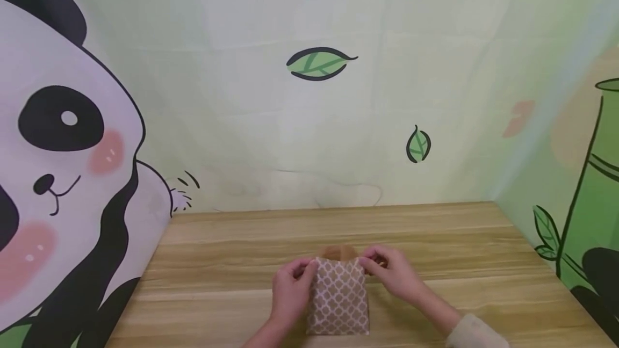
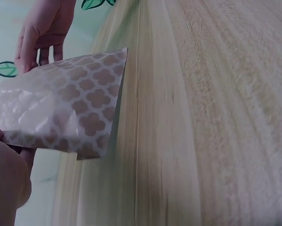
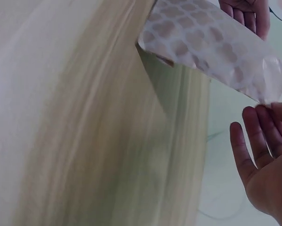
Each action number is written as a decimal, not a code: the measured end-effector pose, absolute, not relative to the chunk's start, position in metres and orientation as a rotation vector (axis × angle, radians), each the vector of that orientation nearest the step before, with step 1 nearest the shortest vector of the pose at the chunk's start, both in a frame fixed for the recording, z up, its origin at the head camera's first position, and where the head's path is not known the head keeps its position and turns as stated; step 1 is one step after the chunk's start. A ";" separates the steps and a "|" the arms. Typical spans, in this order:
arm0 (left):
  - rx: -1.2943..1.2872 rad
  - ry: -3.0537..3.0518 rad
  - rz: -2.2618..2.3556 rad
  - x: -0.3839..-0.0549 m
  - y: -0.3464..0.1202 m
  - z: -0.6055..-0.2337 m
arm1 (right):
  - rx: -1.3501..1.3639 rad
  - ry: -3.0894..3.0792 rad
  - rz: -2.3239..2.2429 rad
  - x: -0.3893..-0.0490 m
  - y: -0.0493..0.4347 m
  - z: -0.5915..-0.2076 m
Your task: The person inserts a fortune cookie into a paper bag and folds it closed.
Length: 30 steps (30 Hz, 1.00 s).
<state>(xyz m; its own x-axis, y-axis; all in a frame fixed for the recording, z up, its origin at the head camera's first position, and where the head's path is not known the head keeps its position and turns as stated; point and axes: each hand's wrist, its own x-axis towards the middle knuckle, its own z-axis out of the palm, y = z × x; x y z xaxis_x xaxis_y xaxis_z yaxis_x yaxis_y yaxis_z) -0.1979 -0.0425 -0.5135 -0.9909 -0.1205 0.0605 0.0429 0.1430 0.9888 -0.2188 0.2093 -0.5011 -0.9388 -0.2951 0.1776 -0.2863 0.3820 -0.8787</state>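
Note:
A small flat pouch [image 1: 338, 298], tan with a white quatrefoil lattice, stands or hangs over the wooden table between both hands. My left hand [image 1: 290, 290] pinches its upper left corner between thumb and fingers. At the upper right corner my right hand [image 1: 395, 274] pinches the edge. In the left wrist view the pouch [image 2: 91, 101] looks glossy and creased near its held end. The right wrist view has the pouch [image 3: 211, 40] tilted, its lower end close to the table. A brownish see-through strip [image 1: 340, 253] shows behind the pouch's top edge; its kind is unclear.
The wood-grain table [image 1: 217, 262] reaches back to a pale green cloth backdrop [image 1: 232, 95]. Printed on the backdrop are a large panda [image 1: 58, 176] at the left, leaves, and a green bamboo stalk [image 1: 599, 203] at the right.

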 end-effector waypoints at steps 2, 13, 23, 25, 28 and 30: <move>0.083 -2.267 -1.994 -0.199 -0.044 -0.514 | -0.498 2.564 -1.736 -0.218 0.210 -0.503; -0.005 -2.354 -2.049 -0.210 -0.057 -0.520 | -0.370 2.412 -1.933 -0.220 0.206 -0.516; -0.113 -2.350 -2.144 -0.217 -0.066 -0.529 | -0.367 2.447 -1.919 -0.221 0.205 -0.521; -0.135 -2.359 -2.163 -0.219 -0.068 -0.529 | -0.373 2.450 -1.919 -0.220 0.205 -0.522; -0.176 -2.388 -2.200 -0.222 -0.071 -0.530 | -0.389 2.458 -1.900 -0.219 0.204 -0.521; -0.225 -2.415 -2.220 -0.223 -0.074 -0.531 | -0.404 2.460 -1.885 -0.218 0.204 -0.520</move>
<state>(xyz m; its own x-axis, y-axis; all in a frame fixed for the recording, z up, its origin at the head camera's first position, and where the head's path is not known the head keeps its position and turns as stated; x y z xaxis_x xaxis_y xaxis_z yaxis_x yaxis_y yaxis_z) -0.2232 -0.0737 -0.5308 -0.9800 0.1985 -0.0151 0.0016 0.0839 0.9965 -0.2175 0.2041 -0.5204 -0.9665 -0.2129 0.1432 -0.1937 0.2391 -0.9515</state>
